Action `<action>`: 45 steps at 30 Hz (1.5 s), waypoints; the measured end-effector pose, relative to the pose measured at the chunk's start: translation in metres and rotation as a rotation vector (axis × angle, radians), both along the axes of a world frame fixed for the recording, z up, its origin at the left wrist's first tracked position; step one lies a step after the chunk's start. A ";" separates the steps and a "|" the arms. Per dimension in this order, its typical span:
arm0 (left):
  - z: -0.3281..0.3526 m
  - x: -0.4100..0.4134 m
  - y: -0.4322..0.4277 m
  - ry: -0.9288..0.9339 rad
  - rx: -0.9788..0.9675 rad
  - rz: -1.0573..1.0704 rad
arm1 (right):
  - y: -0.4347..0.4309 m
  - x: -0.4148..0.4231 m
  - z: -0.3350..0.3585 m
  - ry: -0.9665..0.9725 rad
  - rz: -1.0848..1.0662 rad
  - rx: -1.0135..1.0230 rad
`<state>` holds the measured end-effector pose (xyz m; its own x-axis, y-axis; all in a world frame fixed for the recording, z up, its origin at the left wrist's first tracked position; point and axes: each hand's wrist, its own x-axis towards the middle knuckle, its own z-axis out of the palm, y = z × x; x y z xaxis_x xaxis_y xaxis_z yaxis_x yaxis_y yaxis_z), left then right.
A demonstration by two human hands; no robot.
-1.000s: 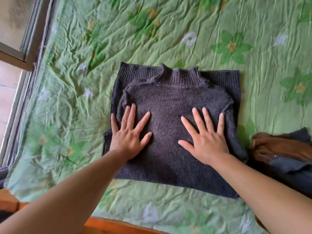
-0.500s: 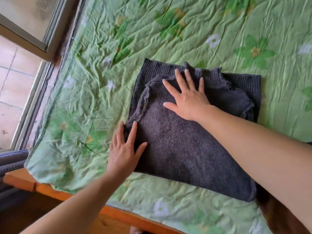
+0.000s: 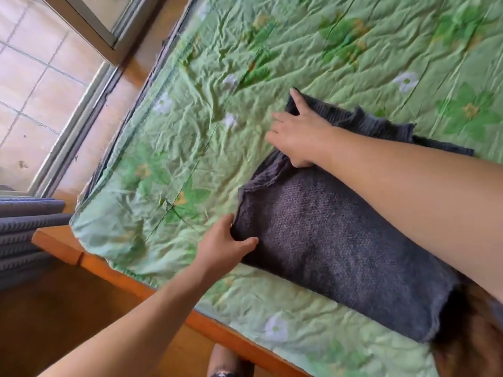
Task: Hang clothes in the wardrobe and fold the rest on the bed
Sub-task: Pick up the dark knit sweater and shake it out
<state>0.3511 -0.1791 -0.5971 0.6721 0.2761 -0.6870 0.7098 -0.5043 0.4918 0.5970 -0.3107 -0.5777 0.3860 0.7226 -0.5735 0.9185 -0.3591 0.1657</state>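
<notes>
Folded dark knit sweater (image 3: 340,254) lay on the green quilt (image 3: 190,131) of the bed (image 3: 61,244), near its wooden edge. Left hand (image 3: 226,243) gripped the near left corner, thumb on top, fingers under. Right hand (image 3: 298,131) lay spread over the far left corner; whether it clamped the edge could not be told. Hands apart.

Judgement: thick, soft, limp knit, fairly light, neither slippery nor fragile. Folds would sag if lifted by one edge. Best held at both left corners, or scooped from beneath with palms supporting the stack.
</notes>
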 end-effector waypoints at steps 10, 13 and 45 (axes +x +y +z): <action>0.076 -0.008 -0.097 -0.339 -0.202 -0.334 | -0.135 -0.009 0.055 -0.132 -0.013 0.303; 0.085 -0.016 -0.160 -0.375 -0.239 -0.511 | -0.208 -0.018 0.068 -0.176 -0.030 0.354; 0.009 -0.043 -0.197 0.062 -0.618 0.575 | -0.295 0.022 -0.003 0.670 -1.474 0.379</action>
<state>0.3077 -0.3762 -0.5878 0.4984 0.1264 -0.8577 0.8083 0.2898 0.5124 0.6192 -0.6060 -0.5809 0.5927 0.1132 -0.7974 -0.3559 -0.8513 -0.3854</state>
